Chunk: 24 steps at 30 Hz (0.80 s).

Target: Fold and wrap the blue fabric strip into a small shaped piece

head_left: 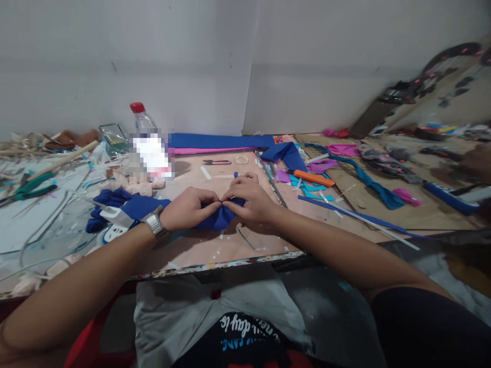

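Observation:
Between my two hands, a piece of blue fabric (218, 221) is gathered into folds just above the table. My left hand (188, 207), with a metal watch on the wrist, pinches the fabric between thumb and fingers. Right beside it, my right hand (251, 199) pinches the same cloth, and the fingertips of both hands meet at its upper edge. Some of the fabric is hidden behind my fingers. More blue fabric (141, 207) lies to the left, by my watch, next to a white glue gun (116, 217).
Thread snips (217, 162) and a tape ring (241, 160) lie beyond my hands. An orange cutter (313, 178) sits among fabric scraps on the right. A red-capped bottle (143, 120) stands at the back. Green-handled pliers (36, 188) lie left. Another person's hand (477, 162) shows far right.

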Tool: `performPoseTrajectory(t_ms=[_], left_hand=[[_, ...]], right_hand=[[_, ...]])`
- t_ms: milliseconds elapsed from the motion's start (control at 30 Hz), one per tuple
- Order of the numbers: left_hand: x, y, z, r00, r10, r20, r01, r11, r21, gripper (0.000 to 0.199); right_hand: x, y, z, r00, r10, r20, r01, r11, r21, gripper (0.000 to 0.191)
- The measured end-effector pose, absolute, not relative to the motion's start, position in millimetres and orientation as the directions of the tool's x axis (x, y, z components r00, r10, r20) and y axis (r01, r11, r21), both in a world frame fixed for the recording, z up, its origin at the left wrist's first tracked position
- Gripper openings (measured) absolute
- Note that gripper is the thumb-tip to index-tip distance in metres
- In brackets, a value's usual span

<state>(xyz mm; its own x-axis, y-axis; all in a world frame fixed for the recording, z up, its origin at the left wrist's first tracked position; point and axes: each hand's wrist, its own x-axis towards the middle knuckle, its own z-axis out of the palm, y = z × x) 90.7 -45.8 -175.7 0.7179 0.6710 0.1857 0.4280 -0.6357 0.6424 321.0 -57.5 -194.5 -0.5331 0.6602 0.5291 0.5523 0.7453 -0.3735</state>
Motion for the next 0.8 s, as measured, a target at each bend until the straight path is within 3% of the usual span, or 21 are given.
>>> performPoseTrajectory(t_ms=[200, 300, 567, 800], left_hand=[[91.9, -48.0, -179.4, 0.726, 0.644, 0.241, 0.519, -0.743, 0.422, 0.029], [93.4, -49.5, -179.8, 0.734, 0.633, 0.247, 0.527, -0.76, 0.38, 0.029], [93.6, -47.1, -182.6, 0.714, 0.661, 0.229, 0.531, -0.726, 0.438, 0.03], [92.3, -45.6, -180.3, 0.73, 0.66, 0.178, 0.46, -0.667, 0.586, 0.027]], right_hand=[[320.8, -57.4, -193.3, -0.56, 0.661, 0.499, 0.553, 0.747, -0.369, 0.014], [319.6, -57.9, -192.9, -0.586, 0.666, 0.462, 0.553, 0.745, -0.373, 0.012], [321.7, -54.2, -195.8, -0.58, 0.689, 0.436, 0.558, 0.725, -0.404, 0.013], [321.8, -52.7, -197.3, -0.57, 0.673, 0.47, 0.537, 0.739, -0.407, 0.008]])
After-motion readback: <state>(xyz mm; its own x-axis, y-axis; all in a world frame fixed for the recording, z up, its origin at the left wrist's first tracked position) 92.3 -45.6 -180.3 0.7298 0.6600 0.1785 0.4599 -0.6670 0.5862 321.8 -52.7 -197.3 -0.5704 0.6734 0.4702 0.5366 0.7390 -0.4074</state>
